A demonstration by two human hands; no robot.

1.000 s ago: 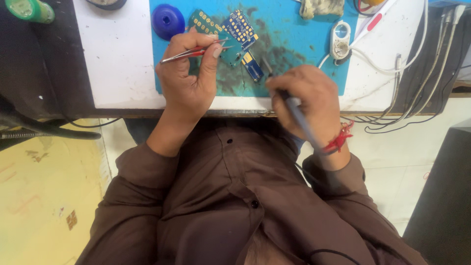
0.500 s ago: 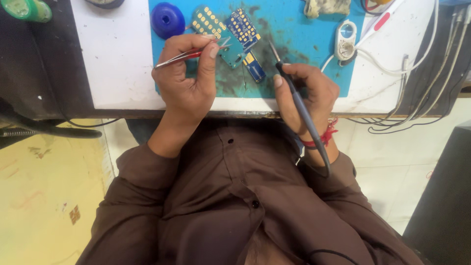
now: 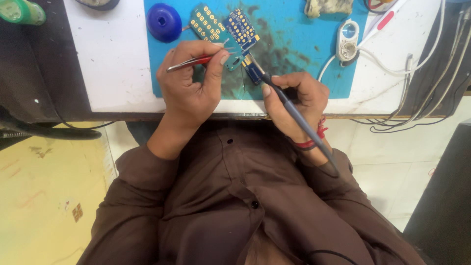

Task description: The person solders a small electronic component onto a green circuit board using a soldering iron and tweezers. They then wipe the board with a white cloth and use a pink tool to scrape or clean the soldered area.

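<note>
- A white table top (image 3: 113,59) carries a blue work mat (image 3: 294,54), stained dark near its middle.
- Beside the table the floor (image 3: 44,196) is pale yellow on one side and light tile on the other.
- A blue round cap (image 3: 164,22) lies at the mat's far corner, white cables (image 3: 427,68) trail off the table's right end, and a green bottle (image 3: 19,11) sits at the far left.
- The left hand (image 3: 189,86) pinches red-handled tweezers (image 3: 196,61) between thumb and forefinger, tips pointing at the small blue circuit board (image 3: 241,27).
- The right hand (image 3: 294,100) has its fingers closed on a grey soldering iron (image 3: 294,113), held like a pen.
- The iron's tip meets the tweezer tips at the board's near edge, just ahead of both thumbs.
- A second, teal board (image 3: 207,23) lies touching the first, on its left.
</note>
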